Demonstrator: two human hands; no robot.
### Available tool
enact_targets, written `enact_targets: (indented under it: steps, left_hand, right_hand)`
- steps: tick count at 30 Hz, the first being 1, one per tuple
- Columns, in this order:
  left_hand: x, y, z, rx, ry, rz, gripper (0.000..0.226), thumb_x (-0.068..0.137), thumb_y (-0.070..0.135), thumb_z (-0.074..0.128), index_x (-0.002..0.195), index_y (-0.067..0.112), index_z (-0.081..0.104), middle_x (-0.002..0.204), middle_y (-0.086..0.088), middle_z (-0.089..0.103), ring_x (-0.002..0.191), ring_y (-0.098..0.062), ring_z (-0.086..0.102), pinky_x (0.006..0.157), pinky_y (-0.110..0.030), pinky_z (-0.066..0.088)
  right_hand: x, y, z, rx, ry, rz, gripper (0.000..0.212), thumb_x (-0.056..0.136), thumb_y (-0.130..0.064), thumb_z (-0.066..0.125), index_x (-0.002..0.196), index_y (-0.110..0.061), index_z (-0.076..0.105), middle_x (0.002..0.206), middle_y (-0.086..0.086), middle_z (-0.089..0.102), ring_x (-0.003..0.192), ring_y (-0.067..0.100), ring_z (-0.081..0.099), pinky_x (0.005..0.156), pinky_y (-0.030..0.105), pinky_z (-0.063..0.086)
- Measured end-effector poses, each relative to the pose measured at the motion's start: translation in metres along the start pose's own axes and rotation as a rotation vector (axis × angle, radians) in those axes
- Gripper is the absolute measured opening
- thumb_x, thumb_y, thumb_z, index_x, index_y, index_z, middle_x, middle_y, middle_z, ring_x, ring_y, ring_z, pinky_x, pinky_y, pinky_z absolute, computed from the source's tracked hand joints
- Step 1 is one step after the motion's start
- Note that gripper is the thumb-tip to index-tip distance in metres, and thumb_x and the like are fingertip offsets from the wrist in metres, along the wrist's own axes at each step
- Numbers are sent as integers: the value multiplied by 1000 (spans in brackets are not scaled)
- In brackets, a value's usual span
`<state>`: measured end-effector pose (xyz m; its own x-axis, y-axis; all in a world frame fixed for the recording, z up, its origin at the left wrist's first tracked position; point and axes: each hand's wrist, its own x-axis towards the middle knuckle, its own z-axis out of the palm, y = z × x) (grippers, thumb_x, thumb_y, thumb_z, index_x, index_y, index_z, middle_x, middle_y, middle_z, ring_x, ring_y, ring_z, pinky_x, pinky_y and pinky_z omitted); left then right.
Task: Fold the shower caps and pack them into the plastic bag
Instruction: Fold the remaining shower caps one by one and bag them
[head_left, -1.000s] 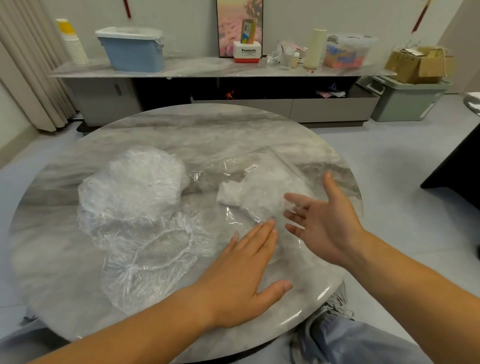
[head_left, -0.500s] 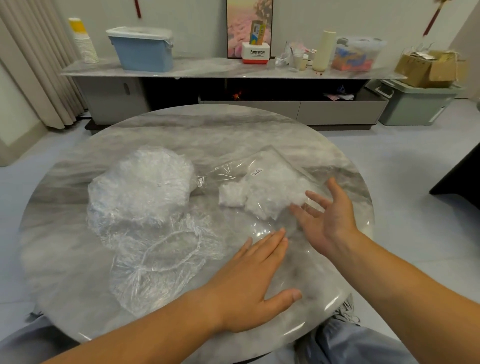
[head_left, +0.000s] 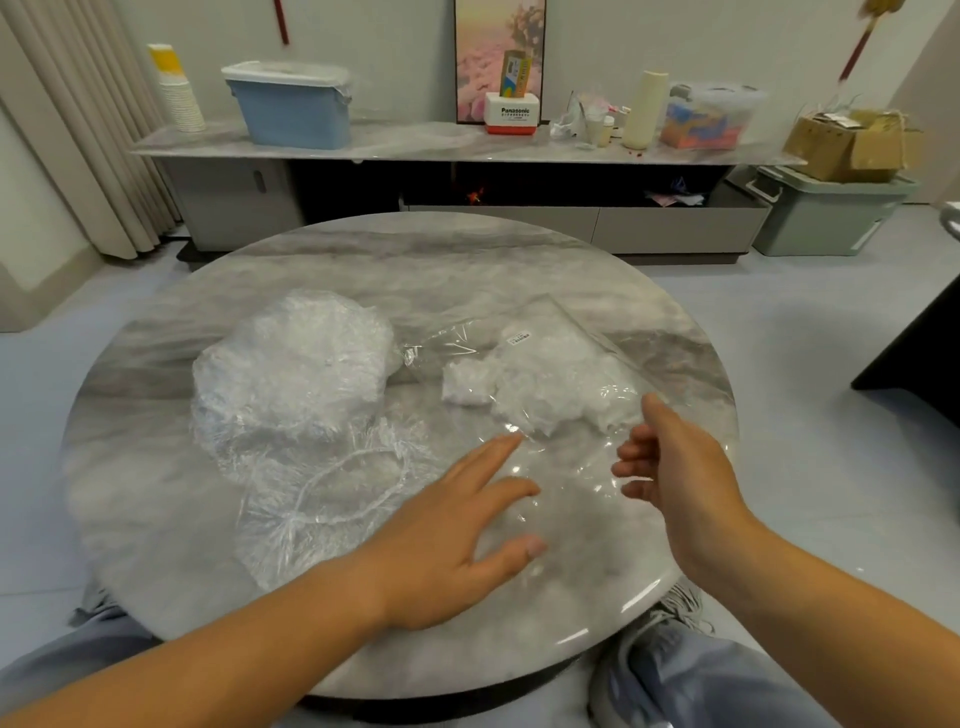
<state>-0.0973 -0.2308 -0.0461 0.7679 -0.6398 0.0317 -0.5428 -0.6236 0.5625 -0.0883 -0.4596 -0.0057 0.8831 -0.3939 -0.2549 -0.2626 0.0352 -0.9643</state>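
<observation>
Fingers of my left hand (head_left: 447, 540) are lying straight and spread, pressing flat on the near end of the clear plastic bag (head_left: 571, 483). Those of my right hand (head_left: 675, 467) are hanging loosely curled over the bag's right side, gripping nothing. Inside the bag, folded shower caps (head_left: 550, 384) are sitting bunched. On the round marble table (head_left: 467, 270), a heap of unfolded caps (head_left: 291, 364) is resting left of the bag, with one loose cap (head_left: 332, 488) lying spread just in front of the heap.

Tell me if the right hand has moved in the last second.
Yes. Against the packed caps in the bag, the right hand has drawn back and down, curling.
</observation>
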Motion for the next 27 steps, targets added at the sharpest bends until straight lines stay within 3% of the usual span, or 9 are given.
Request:
enact_targets:
  steps: [3,5,9,11,13,16,19,22,27]
  left_hand:
    - [-22,-13,-11,79,73,-117,66,93,72,29,149,38,35,161,24,15,147,6,11,117,-19,19]
    - [-38,-25,-17,154,137,-173,62,93,71,31,140,34,47,143,20,40,133,-1,35,109,-20,33]
    - [-77,-46,-29,284,147,-293,54,86,71,29,114,35,58,107,19,49,100,-3,47,87,-22,43]
    - [-97,-53,-33,317,126,-328,50,85,72,30,107,36,57,101,20,50,95,-3,48,84,-22,43]
    - [-112,-58,-36,321,111,-355,48,84,74,32,102,37,57,97,20,50,92,-2,48,81,-21,42]
    - [-126,-67,-37,322,84,-370,52,81,77,35,101,35,58,96,20,47,93,-3,47,80,-21,41]
    - [-130,-74,-33,303,64,-330,51,83,74,39,107,35,62,101,19,45,96,-5,46,84,-21,40]
    - [-131,-73,-29,255,51,-266,45,90,68,45,118,39,63,107,17,45,102,-4,44,94,-23,39]
    - [-137,-75,-27,260,88,-194,53,92,63,44,137,37,53,122,15,43,114,-3,40,103,-21,30]
  right_hand:
    - [-31,1,19,-101,-232,-156,30,101,-26,58,82,-4,63,71,9,65,61,20,63,55,33,52]
    - [-47,8,34,-213,-450,-234,24,100,-24,60,85,-6,67,78,6,70,70,20,68,62,35,57]
    - [-63,28,60,-598,-739,-445,27,94,-50,58,90,-27,72,97,-13,69,84,3,66,77,24,54]
    - [-68,37,72,-752,-870,-541,45,89,-67,46,99,-30,72,119,-19,64,112,-5,57,93,22,50]
    - [-69,47,79,-949,-978,-650,60,86,-76,34,108,-33,70,147,-19,46,140,-6,30,113,23,34]
    - [-65,54,88,-1099,-1012,-755,84,84,-87,16,124,-33,66,165,-14,22,151,3,7,123,29,16]
    - [-61,55,98,-1168,-993,-772,90,83,-87,8,133,-35,61,166,-12,19,151,5,7,123,33,16]
    - [-57,57,103,-1233,-974,-839,76,89,-76,13,133,-36,60,155,-14,36,143,4,23,115,33,25]
    - [-52,64,91,-1213,-952,-1040,61,101,-65,21,112,-27,67,121,-11,56,112,10,53,95,32,45]
